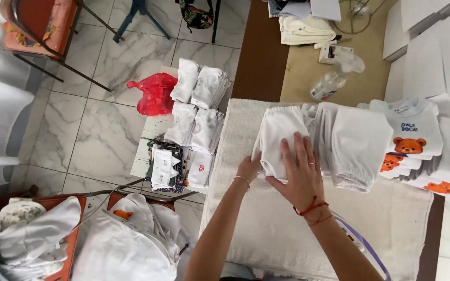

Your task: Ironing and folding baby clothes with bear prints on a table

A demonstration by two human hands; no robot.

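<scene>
Stacks of folded white cloth (198, 112) sitting far left on a low stand, six or so piles, beside one red bag (153, 93). Left hand (248, 169) tucking under the lower left edge of one folded white garment (279, 138), fingers hidden beneath the cloth, grip impossible to tell. Garment lying on the towel-covered surface (266, 229), long axis running from near edge up toward the far edge, tilted slightly right, gathered end pointing away. Right hand (300, 174) pressing flat on the garment's lower half, fingers (292, 148) spread and released, clutching nothing. Further right, one pile of folded white trousers (352, 140) just beside the garment, then one fanned stack of bear-printed shirts (412, 140). One spray bottle (334, 78) lying beyond.
</scene>
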